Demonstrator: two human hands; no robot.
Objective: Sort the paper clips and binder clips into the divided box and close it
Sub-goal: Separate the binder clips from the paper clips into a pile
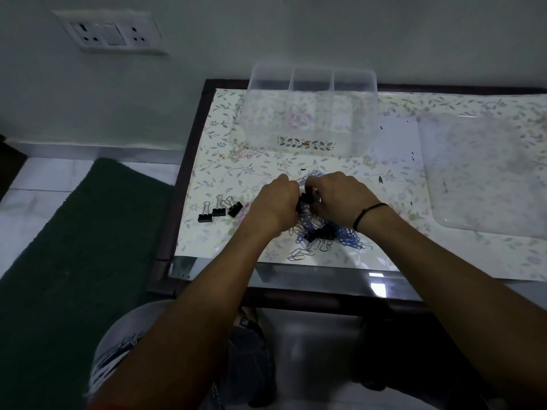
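Observation:
A mixed pile of blue and silver paper clips (pixel 349 236) and black binder clips (pixel 321 233) lies mid-table. My left hand (pixel 276 199) and my right hand (pixel 340 193) meet over the pile, fingers curled around a black binder clip (pixel 305 199) between them. Three black binder clips (pixel 219 210) stand apart in a row to the left. The clear divided box (pixel 310 84) with three compartments stands empty at the back. Its clear lid (pixel 488 173) lies flat at the right.
The table has a floral cover (pixel 225 161) and a dark wooden frame (pixel 177 184); its left edge is close to the separated clips. A green mat (pixel 77 238) lies on the floor at left. A wall socket panel (pixel 112 32) sits upper left.

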